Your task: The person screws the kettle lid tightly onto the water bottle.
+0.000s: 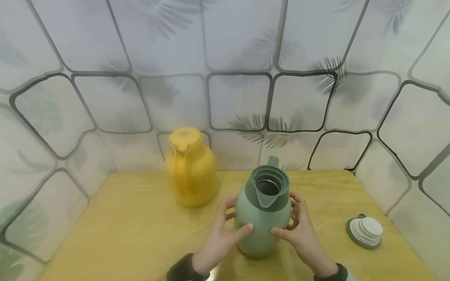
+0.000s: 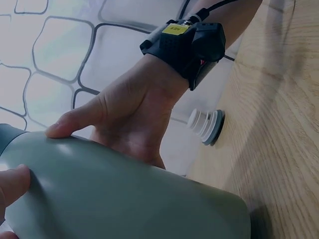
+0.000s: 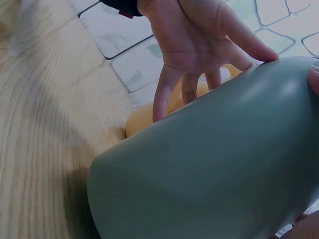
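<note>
A pale green vacuum jug (image 1: 260,230) stands on the table between both hands, its lidless mouth and spout facing me and its handle at the back. My left hand (image 1: 223,234) holds the jug's left side, thumb on the front and fingers reaching round behind. On the opposite side my right hand (image 1: 306,232) grips it the same way. In the left wrist view the green body (image 2: 124,199) fills the lower part, with the right thumb (image 2: 65,124) pressed on it. The right wrist view has the left hand's spread fingers (image 3: 162,94) along the jug's side (image 3: 199,164).
A stopper lid (image 1: 367,232), white with a grey-green base, lies upside down at the right of the table. Farther back on the left stands a yellow vacuum jug (image 1: 193,175) with its lid on. Patterned walls (image 1: 239,101) enclose the wooden table (image 1: 116,234).
</note>
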Demonstrator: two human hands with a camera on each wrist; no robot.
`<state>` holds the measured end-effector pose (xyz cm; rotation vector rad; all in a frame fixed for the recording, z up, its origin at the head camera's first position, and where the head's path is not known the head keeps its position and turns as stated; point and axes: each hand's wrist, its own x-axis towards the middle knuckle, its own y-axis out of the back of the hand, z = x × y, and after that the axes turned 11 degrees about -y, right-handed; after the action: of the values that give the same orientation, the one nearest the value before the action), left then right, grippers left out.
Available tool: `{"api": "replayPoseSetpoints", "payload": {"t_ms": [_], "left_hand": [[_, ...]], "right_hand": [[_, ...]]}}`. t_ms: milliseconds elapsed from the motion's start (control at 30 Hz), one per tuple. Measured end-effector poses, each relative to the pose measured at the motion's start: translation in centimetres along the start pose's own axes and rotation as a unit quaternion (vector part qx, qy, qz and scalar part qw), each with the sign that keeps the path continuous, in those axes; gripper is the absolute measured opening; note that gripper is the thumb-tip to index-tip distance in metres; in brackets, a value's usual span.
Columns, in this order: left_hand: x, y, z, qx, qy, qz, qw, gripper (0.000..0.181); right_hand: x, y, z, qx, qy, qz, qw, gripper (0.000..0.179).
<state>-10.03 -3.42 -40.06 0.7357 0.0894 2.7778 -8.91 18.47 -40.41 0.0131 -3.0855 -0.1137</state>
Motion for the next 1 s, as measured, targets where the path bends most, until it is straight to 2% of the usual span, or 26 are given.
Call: {"api": "replayPoseSetpoints", "payload": {"t_ms": [233, 500, 733, 1000], "left_hand": [[-0.6, 0.0, -0.3, -0.001, 0.007, -0.008, 0.9999, 0.064], [-0.8, 0.0, -0.6, -0.001, -0.008, -0.002, 1.0, 0.064], [-0.8, 0.1, -1.1, -0.002, 0.022, -0.012, 0.9997, 0.066], [-1.1, 0.3, -1.7, -0.005, 0.008, -0.007, 0.9999, 0.067]], "right_hand": [[0.0, 0.1, 0.8, -0.004, -0.006, -0.009, 0.9999, 0.094], [0.2, 0.1, 1.0, -0.016, 0.004, -0.011, 0.9998, 0.096], [0.5, 0.2, 1.2, -0.015, -0.032, -0.028, 0.999, 0.094], [0.5, 0.0, 1.5, -0.015, -0.023, -0.027, 0.9993, 0.094]]}}
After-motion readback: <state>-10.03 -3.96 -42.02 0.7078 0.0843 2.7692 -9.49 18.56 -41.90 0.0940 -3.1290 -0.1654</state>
